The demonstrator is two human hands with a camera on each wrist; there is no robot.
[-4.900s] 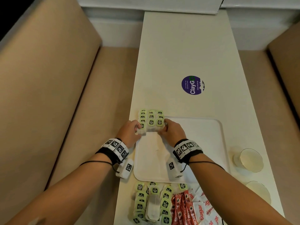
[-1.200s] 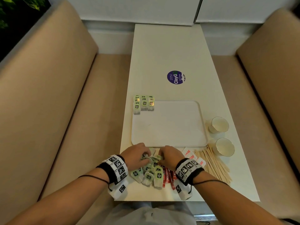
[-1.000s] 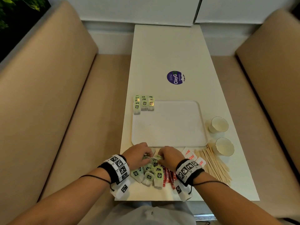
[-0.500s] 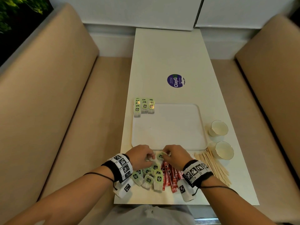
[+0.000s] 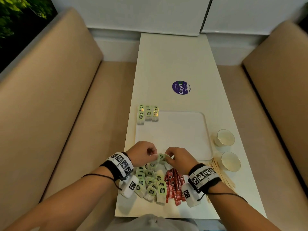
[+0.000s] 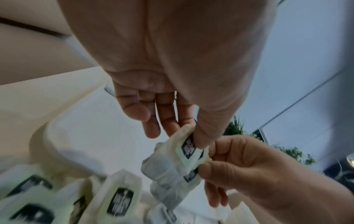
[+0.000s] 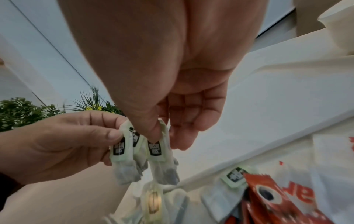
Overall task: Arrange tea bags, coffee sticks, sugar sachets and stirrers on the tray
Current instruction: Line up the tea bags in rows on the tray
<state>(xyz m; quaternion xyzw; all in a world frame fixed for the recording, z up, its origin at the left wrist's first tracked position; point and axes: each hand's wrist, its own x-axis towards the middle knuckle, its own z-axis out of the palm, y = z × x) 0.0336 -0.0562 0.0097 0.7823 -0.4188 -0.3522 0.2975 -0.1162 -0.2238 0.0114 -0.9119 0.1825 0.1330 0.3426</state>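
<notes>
My left hand [image 5: 141, 153] and right hand [image 5: 179, 158] each pinch tea bags [image 7: 138, 151] above the pile [image 5: 150, 180] at the desk's [image 5: 175, 60] near edge.

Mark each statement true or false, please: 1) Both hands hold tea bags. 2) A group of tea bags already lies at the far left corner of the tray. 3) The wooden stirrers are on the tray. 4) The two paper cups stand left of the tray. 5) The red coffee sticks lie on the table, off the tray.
1) True: the left hand and the right hand pinch tea bags between them.
2) True: a group of tea bags lies at that corner of the tray.
3) False: the wooden stirrers lie on the table, right of the tray.
4) False: the paper cups stand right of it.
5) True: the red coffee sticks lie near the table's front edge.
</notes>
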